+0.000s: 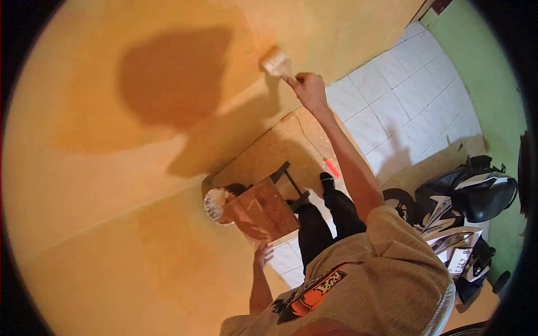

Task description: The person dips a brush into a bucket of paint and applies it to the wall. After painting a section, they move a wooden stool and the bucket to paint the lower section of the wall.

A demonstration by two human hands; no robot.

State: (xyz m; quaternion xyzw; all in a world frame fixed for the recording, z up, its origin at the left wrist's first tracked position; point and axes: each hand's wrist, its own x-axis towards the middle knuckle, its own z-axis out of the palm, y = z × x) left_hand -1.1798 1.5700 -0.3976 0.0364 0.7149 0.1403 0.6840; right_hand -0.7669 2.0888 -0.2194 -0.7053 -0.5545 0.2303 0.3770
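My right hand [310, 92] is closed around the handle of a wide paintbrush [276, 60], arm stretched out. The brush's pale bristles meet the yellow-orange wall [314, 33], where the paint looks patchy. Lower down, my left hand [263, 255] has its fingers apart and holds nothing. It is beside the near edge of a brown wooden stool [263, 213]. A paint-smeared round container [215, 205] stands by the stool's far left side, against the wall, partly hidden by the stool.
A red-handled tool [332, 168] with a long thin shaft lies on a brown sheet [286, 140] near my foot. White floor tiles [392, 84] stretch beyond it. A parked motorcycle [459, 207] stands on the right by a green wall [482, 73].
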